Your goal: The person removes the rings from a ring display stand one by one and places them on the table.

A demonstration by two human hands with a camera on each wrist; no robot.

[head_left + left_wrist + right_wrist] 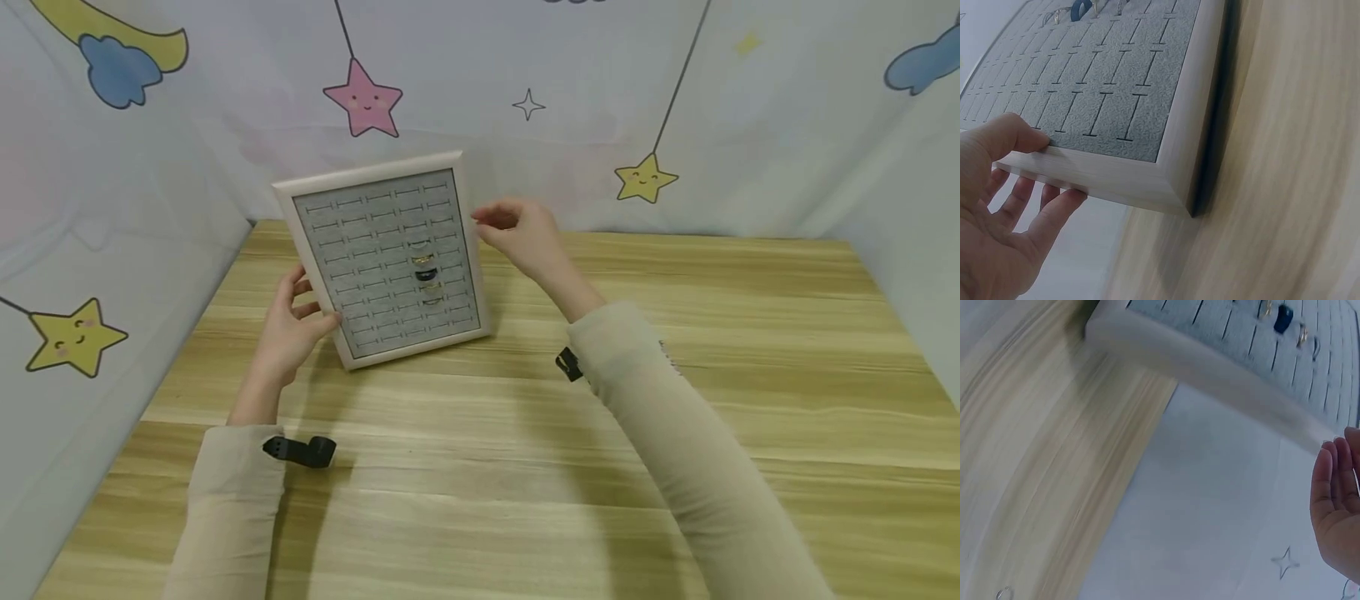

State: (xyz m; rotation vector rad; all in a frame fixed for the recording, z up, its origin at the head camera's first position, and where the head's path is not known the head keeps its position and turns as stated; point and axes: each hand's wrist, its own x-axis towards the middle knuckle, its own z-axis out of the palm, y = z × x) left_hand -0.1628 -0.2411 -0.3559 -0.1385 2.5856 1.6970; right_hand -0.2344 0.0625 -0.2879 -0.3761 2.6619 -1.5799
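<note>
A ring display board (385, 258) with a pale frame and grey slotted padding leans back on the table. Several rings (426, 275) sit in one column of its slots, a dark band (1283, 319) among them. My left hand (288, 329) holds the frame's left edge low down. In the left wrist view, its thumb (1019, 137) lies over the front and its fingers are on the outer side. My right hand (521, 233) is at the frame's upper right edge, fingers loosely bent. Whether its fingertips touch the frame cannot be told.
The wooden table (450, 500) extends toward me and to the right. A loose ring (1005, 594) lies on it in the right wrist view. Small shiny items (669, 357) show partly behind the right sleeve. A printed cloth (525, 167) hangs behind and at both sides.
</note>
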